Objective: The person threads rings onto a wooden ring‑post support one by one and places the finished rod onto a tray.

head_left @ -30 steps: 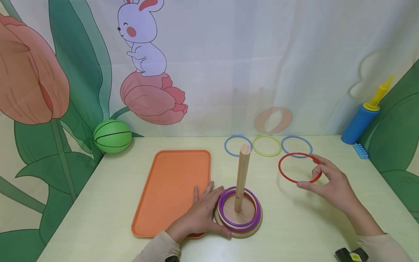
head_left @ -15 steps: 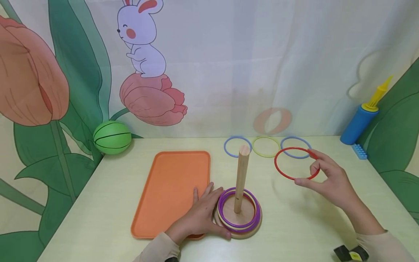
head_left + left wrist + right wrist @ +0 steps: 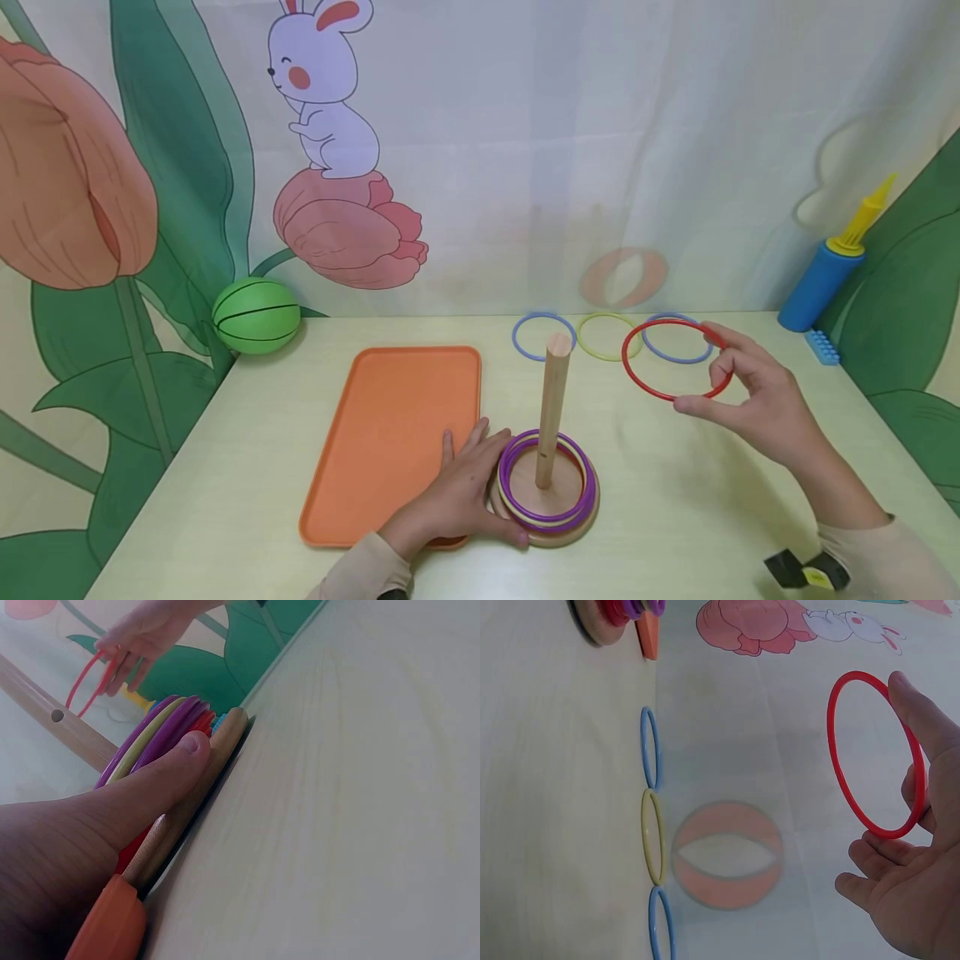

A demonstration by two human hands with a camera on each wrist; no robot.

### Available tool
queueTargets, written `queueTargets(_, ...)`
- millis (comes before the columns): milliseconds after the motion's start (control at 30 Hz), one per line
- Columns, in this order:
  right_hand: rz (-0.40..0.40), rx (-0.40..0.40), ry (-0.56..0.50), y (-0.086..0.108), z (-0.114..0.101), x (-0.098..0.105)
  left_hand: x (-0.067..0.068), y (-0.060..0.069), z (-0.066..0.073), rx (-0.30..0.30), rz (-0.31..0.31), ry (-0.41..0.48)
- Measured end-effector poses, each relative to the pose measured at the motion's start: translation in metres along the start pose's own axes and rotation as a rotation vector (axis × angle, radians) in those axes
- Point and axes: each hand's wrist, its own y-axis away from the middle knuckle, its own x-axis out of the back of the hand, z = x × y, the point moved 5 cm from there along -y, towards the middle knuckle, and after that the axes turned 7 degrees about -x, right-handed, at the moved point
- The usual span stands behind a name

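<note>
In the head view my right hand (image 3: pixel 761 400) pinches a red ring (image 3: pixel 626 367) between thumb and fingers, holding it up off the table, right of the wooden peg (image 3: pixel 555 408). The peg rises from a round wooden base (image 3: pixel 555 540). Purple and pale yellow rings (image 3: pixel 588 479) lie stacked around its foot, with red below them in the left wrist view. My left hand (image 3: pixel 461 500) rests against the base's left side, fingers extended and spread over the tray's edge. Its thumb (image 3: pixel 161 780) lies along the base and lower rings in the left wrist view.
An orange tray (image 3: pixel 397 433) lies left of the peg. Along the table's back edge are a blue ring (image 3: pixel 516 337), a yellow-green ring (image 3: pixel 607 358) and another blue ring (image 3: pixel 678 362). A green ball (image 3: pixel 257 315), a blue-and-yellow pump (image 3: pixel 821 283) and a light-blue toy brick (image 3: pixel 822 347) stand farther out.
My right hand has raised the red ring and shifted it slightly left, so it now overlaps the back right blue ring more. The left hand, base and stacked rings stay in place.
</note>
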Motion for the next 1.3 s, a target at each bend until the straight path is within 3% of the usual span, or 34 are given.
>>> queueTargets(600, 0.005, 0.081, -0.058, -0.007, -0.033, 0.002, -0.001, -0.001, -0.001, 0.003, 0.0, -0.004)
queueTargets(1300, -0.041, 0.19, -0.22, -0.008, -0.077, 0.005, -0.001, -0.002, -0.001, 0.003, 0.003, -0.017)
